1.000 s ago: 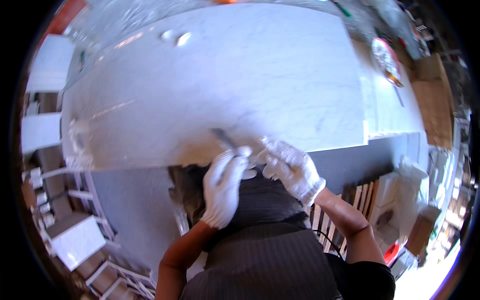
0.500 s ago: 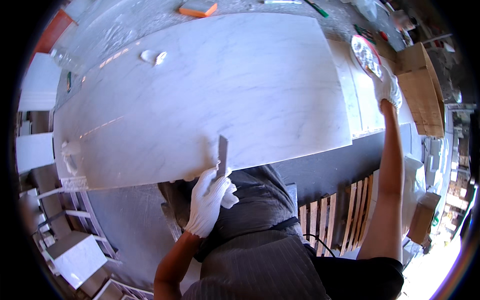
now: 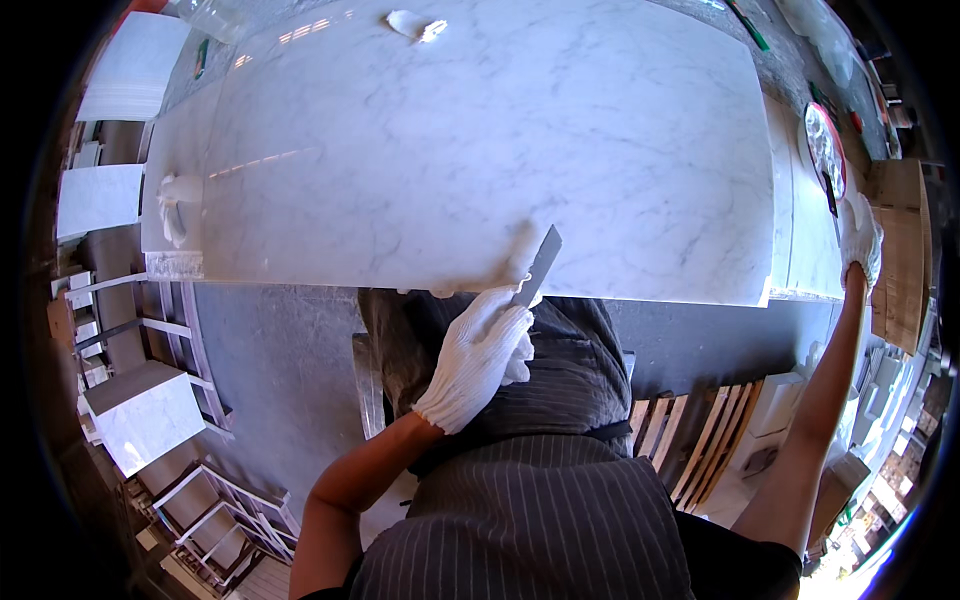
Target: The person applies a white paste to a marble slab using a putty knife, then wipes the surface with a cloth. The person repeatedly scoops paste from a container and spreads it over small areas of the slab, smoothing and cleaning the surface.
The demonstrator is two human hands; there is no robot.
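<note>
A white-gloved left hand (image 3: 480, 350), mine, is closed round a flat grey scraper blade (image 3: 541, 263) at the near edge of a white marble slab (image 3: 450, 150). The blade points up and to the right, just over the slab. At the far right my right hand (image 3: 861, 240), also gloved, is beside a thin dark tool (image 3: 831, 195). I cannot tell whether its fingers grip it. The tool's upper end reaches a round red-rimmed dish (image 3: 825, 145) of whitish material.
Crumpled white scraps (image 3: 418, 25) lie on the slab's far side. A white glove (image 3: 172, 212) rests at the left end. Right of my right hand stands a cardboard box (image 3: 898, 255). Wooden slats (image 3: 715, 440) and a metal frame (image 3: 230, 520) are below table height.
The view has shifted, moving the slab left-to-right and upward in the picture. My left hand's blade now tilts further right. My right hand has drawn back slightly from the dish.
</note>
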